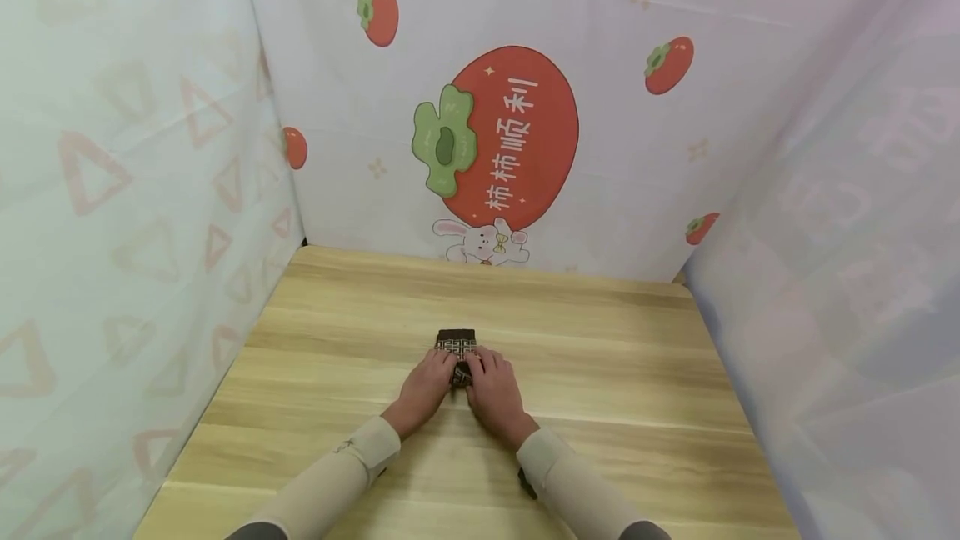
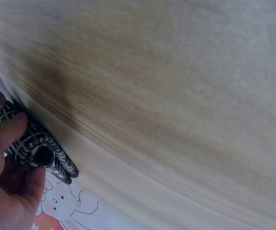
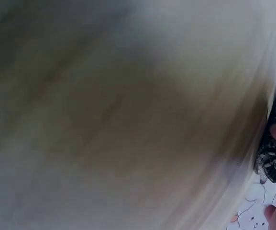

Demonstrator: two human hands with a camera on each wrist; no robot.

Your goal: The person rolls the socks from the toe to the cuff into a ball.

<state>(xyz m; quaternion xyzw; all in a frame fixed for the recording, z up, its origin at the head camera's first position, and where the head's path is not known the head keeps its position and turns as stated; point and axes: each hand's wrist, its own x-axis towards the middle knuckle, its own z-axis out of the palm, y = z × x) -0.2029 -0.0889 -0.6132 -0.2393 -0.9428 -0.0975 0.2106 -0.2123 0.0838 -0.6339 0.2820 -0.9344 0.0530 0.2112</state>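
Observation:
A pair of black socks with a white maze-like pattern (image 1: 457, 345) lies on the wooden table, the flat end with a plain dark band pointing away from me. Their near part is wound into a roll. My left hand (image 1: 427, 382) holds the roll from the left, thumb and fingers at its end in the left wrist view, where the coiled socks (image 2: 30, 139) show two flat layers reaching out. From the right, my right hand (image 1: 497, 392) grips the other end. Only an edge of the rolled socks (image 3: 270, 160) appears in the right wrist view, partly hidden behind fingers.
The pale wood-grain table (image 1: 622, 390) extends around both hands. Behind it hangs a white cloth backdrop (image 1: 615, 190) printed with persimmons and a rabbit. Cloth walls, the left one (image 1: 150, 215) and the right one (image 1: 847, 290), stand along the table's sides.

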